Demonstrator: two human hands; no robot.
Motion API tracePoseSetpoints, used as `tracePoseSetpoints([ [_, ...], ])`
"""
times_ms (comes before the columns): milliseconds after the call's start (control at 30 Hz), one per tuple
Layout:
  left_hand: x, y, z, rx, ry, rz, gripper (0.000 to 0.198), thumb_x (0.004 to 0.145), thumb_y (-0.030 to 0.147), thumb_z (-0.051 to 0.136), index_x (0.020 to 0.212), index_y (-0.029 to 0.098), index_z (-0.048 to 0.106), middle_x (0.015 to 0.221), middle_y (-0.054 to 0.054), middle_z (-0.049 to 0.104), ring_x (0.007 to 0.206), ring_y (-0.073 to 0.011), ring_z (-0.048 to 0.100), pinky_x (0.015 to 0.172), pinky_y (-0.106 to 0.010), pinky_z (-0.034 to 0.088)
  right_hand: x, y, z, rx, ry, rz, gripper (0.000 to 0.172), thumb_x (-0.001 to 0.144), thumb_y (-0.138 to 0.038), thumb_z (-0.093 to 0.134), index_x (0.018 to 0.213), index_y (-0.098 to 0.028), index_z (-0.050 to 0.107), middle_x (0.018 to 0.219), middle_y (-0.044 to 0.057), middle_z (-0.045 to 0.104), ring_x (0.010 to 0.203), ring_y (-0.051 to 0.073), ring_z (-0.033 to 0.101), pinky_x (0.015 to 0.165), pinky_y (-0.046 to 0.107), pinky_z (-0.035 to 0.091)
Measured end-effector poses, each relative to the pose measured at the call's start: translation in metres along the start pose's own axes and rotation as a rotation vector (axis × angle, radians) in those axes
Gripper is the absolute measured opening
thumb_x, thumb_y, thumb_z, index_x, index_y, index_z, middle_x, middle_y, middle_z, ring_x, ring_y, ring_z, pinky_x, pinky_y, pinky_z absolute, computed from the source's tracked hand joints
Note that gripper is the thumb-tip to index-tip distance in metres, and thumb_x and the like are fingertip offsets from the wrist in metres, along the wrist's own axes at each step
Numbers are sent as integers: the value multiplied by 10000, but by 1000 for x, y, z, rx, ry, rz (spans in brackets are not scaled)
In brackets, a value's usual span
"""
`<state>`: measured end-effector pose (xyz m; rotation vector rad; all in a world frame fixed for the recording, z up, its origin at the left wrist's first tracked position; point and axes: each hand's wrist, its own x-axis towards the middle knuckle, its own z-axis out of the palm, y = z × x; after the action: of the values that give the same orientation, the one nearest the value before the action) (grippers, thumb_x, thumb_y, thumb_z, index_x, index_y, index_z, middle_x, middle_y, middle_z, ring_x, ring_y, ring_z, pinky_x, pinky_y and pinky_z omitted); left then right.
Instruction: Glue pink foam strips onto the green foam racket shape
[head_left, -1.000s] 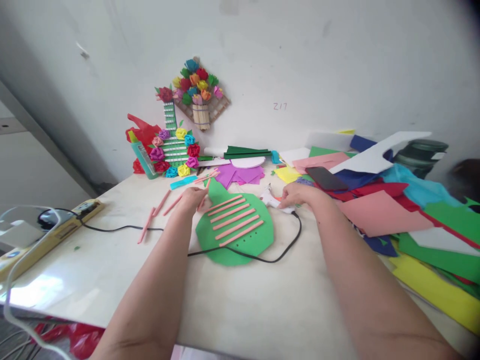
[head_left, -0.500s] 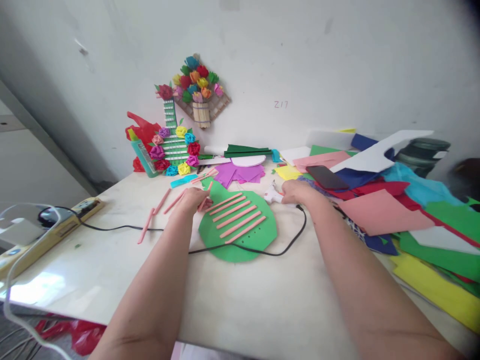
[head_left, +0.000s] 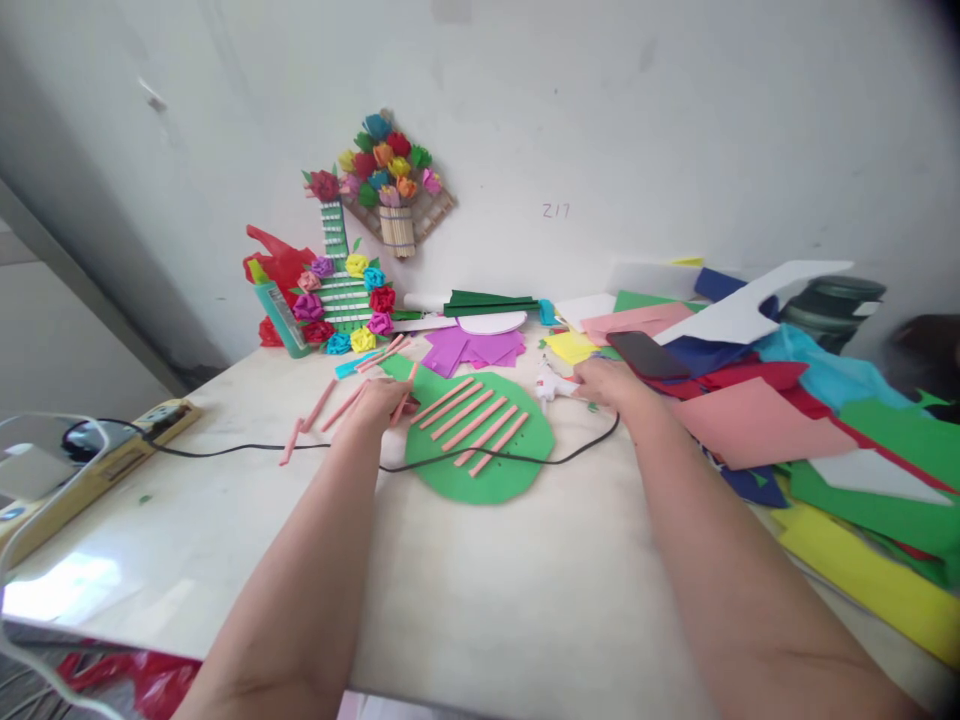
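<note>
A green leaf-shaped paper (head_left: 510, 470) lies on the table with several pink paper sticks (head_left: 480, 425) laid across it. My left hand (head_left: 382, 400) rests at its left edge, fingers pinched on one pink stick (head_left: 407, 392). My right hand (head_left: 607, 385) is closed around the rear of a white glue gun (head_left: 551, 385) just right of the leaf. The gun's black cord (head_left: 525, 460) runs across the lower part of the leaf to the left.
Loose pink sticks (head_left: 319, 405) lie left of my left hand. A power strip (head_left: 112, 455) sits at the far left. Paper flower crafts (head_left: 349, 300) lean on the wall. Coloured paper sheets (head_left: 757, 425) and a black phone (head_left: 646, 354) pile up on the right.
My right hand has slid the glue gun slightly further away, pulling the cord up over the leaf. The left hand stays at the leaf's edge with the stick.
</note>
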<state>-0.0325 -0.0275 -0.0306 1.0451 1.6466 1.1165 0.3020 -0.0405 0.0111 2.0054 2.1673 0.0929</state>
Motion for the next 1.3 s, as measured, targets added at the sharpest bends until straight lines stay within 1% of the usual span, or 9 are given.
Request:
tracePoseSetpoints([
  [400, -8, 7, 7, -239, -115, -33, 163, 635, 250, 674, 682, 120, 588, 538, 5, 535, 462, -84, 513, 445, -189, 411, 0, -2, -5, 51, -38, 73, 339, 684, -229, 535, 1008, -195, 627, 1083, 113, 609, 963, 243, 569, 721, 311, 416],
  [567, -3, 6, 3, -274, -118, 101, 189, 631, 267, 683, 606, 130, 554, 496, 28, 483, 435, -50, 447, 405, -153, 339, -7, -10, -20, 131, 101, 67, 310, 697, -291, 534, 980, -223, 640, 1064, 83, 621, 943, 242, 571, 707, 305, 404],
  [667, -2, 7, 1, -324, -80, 207, 215, 620, 308, 688, 613, 138, 558, 469, 40, 450, 405, -42, 395, 376, -152, 289, -16, -26, -32, 183, 146, -55, 234, 698, -344, 545, 841, -211, 673, 914, 66, 661, 824, 205, 586, 639, 266, 386],
  [767, -3, 9, 1, -379, -43, 258, 249, 588, 340, 702, 635, 138, 566, 449, 47, 432, 391, -43, 377, 374, -159, 275, -28, -50, -41, 308, 118, -296, 219, 713, -348, 534, 742, -184, 676, 744, 35, 657, 674, 144, 564, 560, 222, 355],
  [900, -4, 10, 2, -399, -22, 287, 287, 549, 360, 712, 643, 127, 574, 452, 47, 441, 393, -42, 375, 373, -166, 257, -45, -88, -46, 416, 82, -557, 214, 668, -371, 581, 735, -191, 676, 708, 4, 650, 634, 115, 547, 528, 193, 334],
  [1000, -2, 11, -1, -416, 16, 311, 284, 539, 352, 706, 646, 121, 579, 456, 46, 450, 397, -42, 375, 378, -171, 249, -53, -111, -43, 351, 13, -637, 249, 640, -427, 603, 698, -195, 672, 710, 10, 659, 670, 132, 562, 531, 197, 334],
  [1133, -1, 14, -10, -435, 109, 364, 237, 569, 333, 673, 632, 138, 556, 448, 60, 426, 387, -40, 355, 380, -179, 247, -58, -131, -36, 195, 28, -694, 131, 631, -271, 591, 706, -199, 672, 757, 24, 670, 741, 161, 582, 556, 214, 337],
  [1200, -2, 17, -15, -462, 159, 386, 209, 585, 315, 661, 629, 146, 547, 449, 67, 409, 386, -37, 349, 386, -178, 262, -59, -137, -34, 157, 3, -723, 150, 646, -215, 548, 725, -204, 676, 763, 28, 670, 743, 164, 586, 553, 217, 340],
  [1300, -2, 20, -25, -545, 195, 388, 169, 594, 276, 663, 644, 151, 560, 456, 69, 399, 398, -38, 367, 397, -167, 304, -62, -140, -32, 172, -129, -770, 171, 626, -176, 525, 717, -193, 669, 765, 29, 667, 708, 153, 584, 530, 208, 352],
])
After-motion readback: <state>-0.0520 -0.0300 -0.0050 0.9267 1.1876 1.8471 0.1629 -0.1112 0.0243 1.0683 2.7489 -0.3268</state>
